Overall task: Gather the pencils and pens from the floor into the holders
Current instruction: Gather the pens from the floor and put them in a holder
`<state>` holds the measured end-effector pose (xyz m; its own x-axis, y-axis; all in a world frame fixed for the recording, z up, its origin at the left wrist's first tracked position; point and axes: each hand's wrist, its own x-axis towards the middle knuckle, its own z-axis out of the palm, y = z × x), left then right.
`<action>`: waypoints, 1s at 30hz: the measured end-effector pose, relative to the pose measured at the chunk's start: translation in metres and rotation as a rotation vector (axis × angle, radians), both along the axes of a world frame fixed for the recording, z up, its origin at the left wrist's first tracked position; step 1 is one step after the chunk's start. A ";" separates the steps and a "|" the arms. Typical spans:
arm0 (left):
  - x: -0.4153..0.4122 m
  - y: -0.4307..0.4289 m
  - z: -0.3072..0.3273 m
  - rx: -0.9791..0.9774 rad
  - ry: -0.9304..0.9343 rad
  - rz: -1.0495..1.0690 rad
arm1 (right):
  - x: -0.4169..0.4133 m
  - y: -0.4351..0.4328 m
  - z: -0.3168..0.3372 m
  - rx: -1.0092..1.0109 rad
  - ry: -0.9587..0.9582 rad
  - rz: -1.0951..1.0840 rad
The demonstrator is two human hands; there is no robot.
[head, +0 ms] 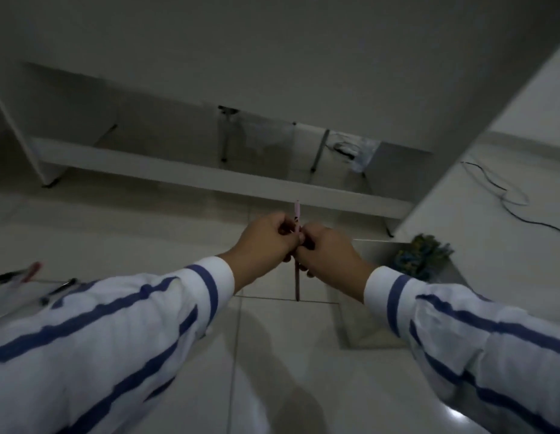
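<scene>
Both my left hand (266,238) and right hand (330,253) pinch one pink pencil (297,286) upright, likely readying it for a holder. Other pens (57,291) lie leftward.

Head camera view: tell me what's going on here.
A person in a striped shirt holds one pink pencil upright over the tiled floor. The left hand and right hand both pinch it near its middle, their grip close together. A few more pens lie at the left edge, not yet gathered. A grey tray with a colourful bundle sits to the right; I cannot tell whether it is a holder.
</scene>
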<state>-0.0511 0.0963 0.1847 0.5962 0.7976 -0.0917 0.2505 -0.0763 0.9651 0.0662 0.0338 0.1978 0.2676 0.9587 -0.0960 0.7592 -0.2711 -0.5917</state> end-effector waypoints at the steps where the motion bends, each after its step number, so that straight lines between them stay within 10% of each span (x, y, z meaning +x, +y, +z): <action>1: 0.021 -0.009 0.002 -0.023 -0.033 -0.019 | 0.020 -0.012 0.004 0.013 -0.052 -0.016; 16: 0.234 -0.093 -0.043 -0.100 0.087 -0.236 | 0.246 -0.104 -0.034 0.239 -0.136 -0.495; 30: 0.266 -0.095 -0.090 -0.010 0.309 -0.348 | 0.282 -0.094 -0.117 -0.180 -0.214 -0.447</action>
<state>0.2146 0.0018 0.0949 0.7718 0.5532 -0.3134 0.4874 -0.1981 0.8504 0.3479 -0.0603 0.0804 0.6783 0.7198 -0.1474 0.6447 -0.6793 -0.3504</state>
